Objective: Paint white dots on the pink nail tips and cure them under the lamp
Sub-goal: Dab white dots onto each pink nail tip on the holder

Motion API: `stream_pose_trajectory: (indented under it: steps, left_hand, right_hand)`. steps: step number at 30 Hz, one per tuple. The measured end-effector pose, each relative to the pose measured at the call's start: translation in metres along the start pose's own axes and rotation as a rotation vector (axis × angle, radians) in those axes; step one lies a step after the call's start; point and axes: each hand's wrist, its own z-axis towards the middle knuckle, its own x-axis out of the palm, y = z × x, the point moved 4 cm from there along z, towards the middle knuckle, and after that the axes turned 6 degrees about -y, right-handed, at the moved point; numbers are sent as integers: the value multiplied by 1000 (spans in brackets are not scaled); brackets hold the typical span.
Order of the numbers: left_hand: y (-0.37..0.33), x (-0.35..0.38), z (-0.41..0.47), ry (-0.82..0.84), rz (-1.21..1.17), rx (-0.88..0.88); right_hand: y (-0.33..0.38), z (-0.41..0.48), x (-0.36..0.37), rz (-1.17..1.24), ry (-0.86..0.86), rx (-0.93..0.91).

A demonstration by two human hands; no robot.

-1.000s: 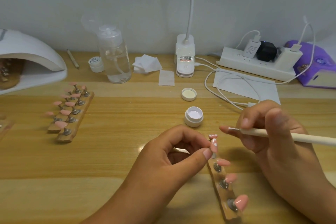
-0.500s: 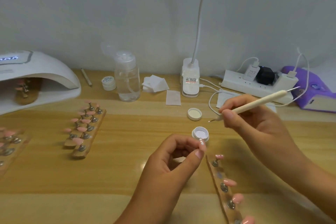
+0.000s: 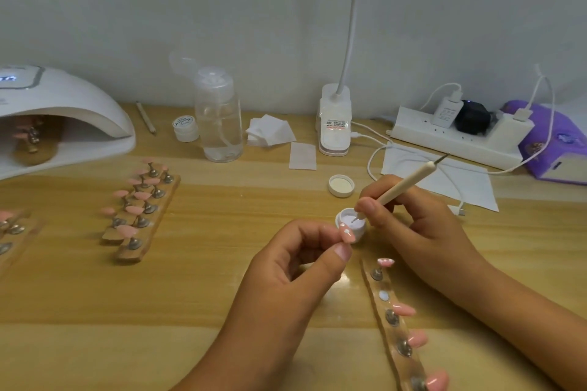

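My left hand (image 3: 295, 267) pinches one pink nail tip (image 3: 347, 233) between thumb and forefinger; white marks show on it. My right hand (image 3: 409, 222) grips a cream dotting pen (image 3: 403, 187), its lower tip dipped in the small open jar of white gel (image 3: 351, 221). A wooden holder strip (image 3: 398, 336) at lower right carries several pink tips, with one bare magnet spot. The topmost tip (image 3: 385, 261) there has white dots. The white curing lamp (image 3: 63, 111) stands at far left, lit, with a strip of tips inside.
Two more strips of pink tips (image 3: 143, 209) lie left of centre, another at the left edge (image 3: 12, 232). The jar's lid (image 3: 341, 185), a clear pump bottle (image 3: 218, 124), wipes (image 3: 270, 130), a desk lamp base (image 3: 334, 124), a power strip (image 3: 457, 133) and cables sit behind.
My right hand brought the pen down from the air so that its tip sits in the gel jar. My left hand still holds the tip, a little nearer the jar.
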Motion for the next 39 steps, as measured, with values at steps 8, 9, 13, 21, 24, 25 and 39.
stream_pose_trajectory:
  steps: [8,9,13,21,24,25,39]
  left_hand:
    - [-3,1,0,11,-6,15]
    - [-3,1,0,11,-2,17]
    - [-2,1,-1,15,-13,9]
    - [-2,1,-1,28,-16,-6]
    - [-3,2,-2,46,-6,-12]
    - [-3,3,-2,54,1,-11]
    - [-5,11,-8,163,44,-16]
  right_hand:
    - [-4,1,1,2,20,13]
    - [-4,1,1,-1,25,11]
    - [-5,2,2,0,39,-2]
    - [-4,1,2,-12,38,4]
    - [-2,0,-1,33,-20,36]
    - [-1,0,-4,75,-62,59]
    - [26,-49,-30,738,-254,169]
